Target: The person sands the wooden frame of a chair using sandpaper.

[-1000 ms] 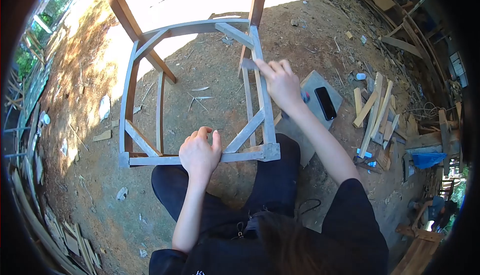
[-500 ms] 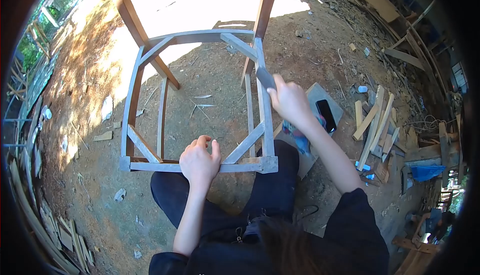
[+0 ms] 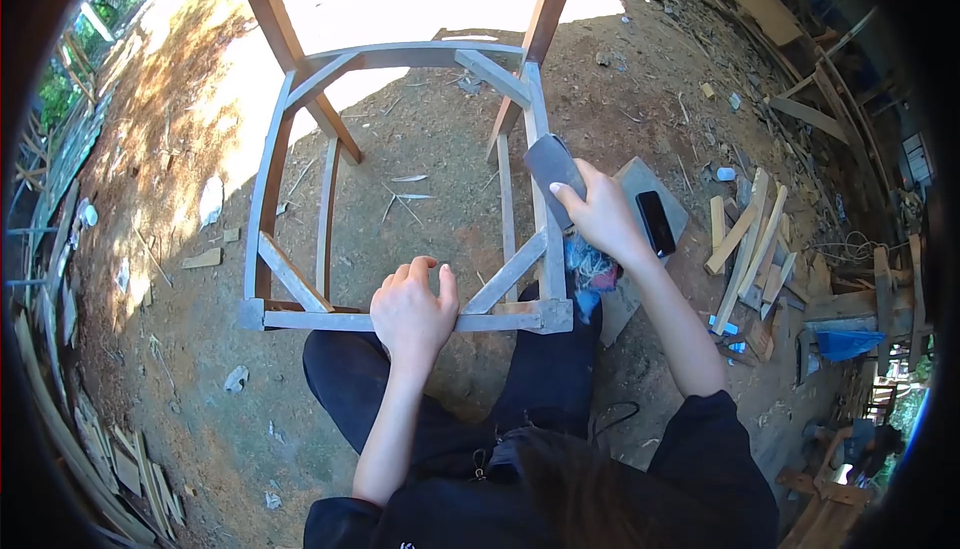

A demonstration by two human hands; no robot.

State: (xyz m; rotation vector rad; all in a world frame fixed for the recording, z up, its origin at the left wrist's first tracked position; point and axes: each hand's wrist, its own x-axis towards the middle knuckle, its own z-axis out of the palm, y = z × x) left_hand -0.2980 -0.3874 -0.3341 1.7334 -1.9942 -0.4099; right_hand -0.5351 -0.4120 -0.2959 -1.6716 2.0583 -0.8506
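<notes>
A wooden chair frame without a seat stands before me, with diagonal braces in its corners. My left hand is curled over the middle of its front rail, gripping it. In my right hand is a dark grey sanding block, thumb on its near face and fingers behind. The block lies against the right side rail, about midway along it, its broad face turned up toward me. Below that hand, a bundle of blue and pink cloth lies beside the frame.
A black phone lies on a grey board at my right. Farther right are a pile of wood offcuts, a white cup and a blue plastic sheet. Long wood strips line the left edge.
My right hand has brought the sanding block nearer along the side rail and tilted it, showing more of its face. The chair frame sits slightly farther right and up in view.
</notes>
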